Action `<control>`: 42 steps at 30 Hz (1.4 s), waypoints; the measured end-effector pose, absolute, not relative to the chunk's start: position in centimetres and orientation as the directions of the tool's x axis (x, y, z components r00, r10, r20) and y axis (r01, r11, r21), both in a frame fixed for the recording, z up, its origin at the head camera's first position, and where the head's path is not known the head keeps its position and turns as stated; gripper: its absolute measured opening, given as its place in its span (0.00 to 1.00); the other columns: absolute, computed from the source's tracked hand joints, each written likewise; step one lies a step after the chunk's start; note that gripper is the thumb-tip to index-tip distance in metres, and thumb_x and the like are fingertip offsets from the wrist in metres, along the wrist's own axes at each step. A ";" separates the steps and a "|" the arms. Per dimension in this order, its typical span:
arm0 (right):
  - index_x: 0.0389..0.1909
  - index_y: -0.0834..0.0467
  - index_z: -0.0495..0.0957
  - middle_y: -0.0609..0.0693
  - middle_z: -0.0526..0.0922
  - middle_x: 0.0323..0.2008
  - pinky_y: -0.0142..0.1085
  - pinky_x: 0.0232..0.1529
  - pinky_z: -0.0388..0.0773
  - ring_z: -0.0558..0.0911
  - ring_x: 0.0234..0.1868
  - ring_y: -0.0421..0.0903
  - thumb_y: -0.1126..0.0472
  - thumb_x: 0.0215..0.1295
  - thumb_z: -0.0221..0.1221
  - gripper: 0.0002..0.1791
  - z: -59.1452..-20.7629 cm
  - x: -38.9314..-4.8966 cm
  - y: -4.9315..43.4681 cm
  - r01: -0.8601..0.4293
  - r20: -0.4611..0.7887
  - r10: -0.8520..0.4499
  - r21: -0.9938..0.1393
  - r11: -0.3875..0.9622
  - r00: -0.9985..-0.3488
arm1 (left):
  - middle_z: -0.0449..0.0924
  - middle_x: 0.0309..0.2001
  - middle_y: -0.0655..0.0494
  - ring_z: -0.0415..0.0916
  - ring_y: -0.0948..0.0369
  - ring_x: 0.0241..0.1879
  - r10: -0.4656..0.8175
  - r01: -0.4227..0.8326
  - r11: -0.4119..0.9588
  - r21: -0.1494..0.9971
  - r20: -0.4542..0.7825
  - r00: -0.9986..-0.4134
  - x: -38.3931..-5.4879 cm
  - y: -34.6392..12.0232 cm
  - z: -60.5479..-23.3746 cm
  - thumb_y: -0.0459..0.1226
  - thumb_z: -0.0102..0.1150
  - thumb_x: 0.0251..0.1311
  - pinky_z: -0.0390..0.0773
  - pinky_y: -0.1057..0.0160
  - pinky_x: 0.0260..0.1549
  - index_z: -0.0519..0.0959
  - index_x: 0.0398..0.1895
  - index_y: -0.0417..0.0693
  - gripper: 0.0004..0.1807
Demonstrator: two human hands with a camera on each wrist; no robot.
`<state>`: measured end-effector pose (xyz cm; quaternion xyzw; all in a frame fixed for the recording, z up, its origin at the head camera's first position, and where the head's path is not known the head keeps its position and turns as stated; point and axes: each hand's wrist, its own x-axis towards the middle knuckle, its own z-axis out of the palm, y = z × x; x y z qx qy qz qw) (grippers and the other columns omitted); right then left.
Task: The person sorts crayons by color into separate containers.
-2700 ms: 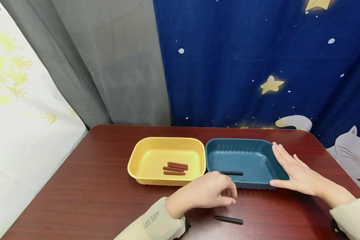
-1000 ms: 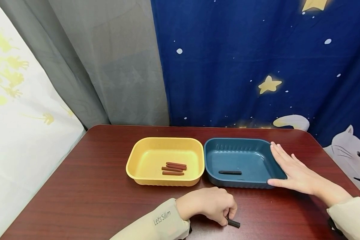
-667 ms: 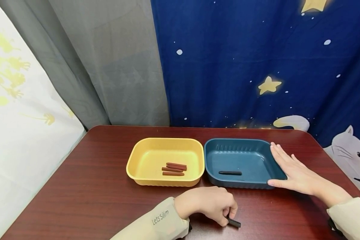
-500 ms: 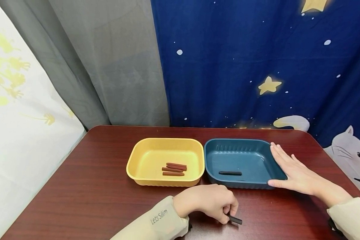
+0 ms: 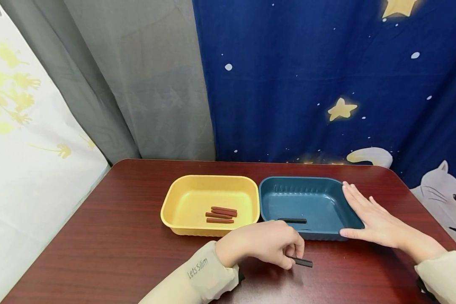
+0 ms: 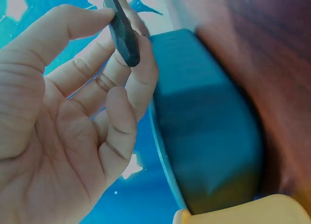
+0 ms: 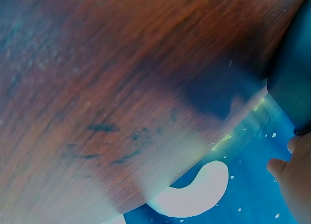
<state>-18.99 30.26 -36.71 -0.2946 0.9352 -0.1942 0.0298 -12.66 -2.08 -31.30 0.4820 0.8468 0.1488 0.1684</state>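
Note:
In the head view my left hand (image 5: pixel 264 242) pinches a black crayon (image 5: pixel 303 262) between thumb and fingers, just above the table in front of the blue tray (image 5: pixel 311 235). The left wrist view shows the crayon (image 6: pixel 122 32) held at the fingertips, beside the tray's blurred wall (image 6: pixel 204 112). My right hand (image 5: pixel 378 219) rests with straight fingers against the tray's right side. Another black crayon (image 5: pixel 296 221) lies inside that tray, its left end covered by my left hand. Only part of the right hand (image 7: pixel 296 180) shows in the right wrist view.
A yellow tray (image 5: pixel 171 207) stands directly left of the blue one, with several brown crayons (image 5: pixel 219 221) lying in it. Both are on a reddish-brown wooden table (image 5: pixel 110 236). Behind the far edge hang a grey curtain (image 5: pixel 156 84) and a blue starry curtain (image 5: pixel 273 105).
My left hand has come down to the black crayon on the table, taken it between the fingers and lifted it upward toward the blue tray. The right hand has stayed on the tray.

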 end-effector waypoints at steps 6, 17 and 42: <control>0.80 0.57 0.34 0.59 0.37 0.81 0.73 0.70 0.34 0.35 0.81 0.57 0.41 0.59 0.65 0.62 -36.8 -19.0 30.2 -0.546 0.062 -0.567 -0.372 0.751 -0.821 | 0.77 0.26 0.68 0.68 0.78 0.24 0.872 0.774 0.468 0.427 -0.077 -0.484 -13.1 -2.2 -30.9 0.36 0.65 0.58 0.67 0.83 0.29 0.82 0.36 0.53 0.04; 0.80 0.56 0.34 0.58 0.36 0.81 0.73 0.70 0.34 0.35 0.81 0.55 0.42 0.59 0.66 0.62 -36.6 -19.1 30.2 -0.555 0.073 -0.573 -0.373 0.743 -0.816 | 0.81 0.33 0.63 0.72 0.76 0.30 0.843 0.792 0.446 0.418 0.102 -0.528 -14.3 -2.5 -30.5 0.35 0.64 0.59 0.67 0.86 0.34 0.84 0.40 0.50 0.07; 0.80 0.57 0.35 0.56 0.35 0.81 0.72 0.71 0.34 0.35 0.81 0.56 0.42 0.60 0.65 0.61 -36.8 -18.9 30.3 -0.558 0.084 -0.573 -0.379 0.738 -0.815 | 0.80 0.36 0.63 0.75 0.72 0.34 0.694 0.700 0.576 0.423 0.201 -0.692 -17.2 -1.7 -32.6 0.36 0.63 0.62 0.71 0.82 0.36 0.85 0.41 0.51 0.06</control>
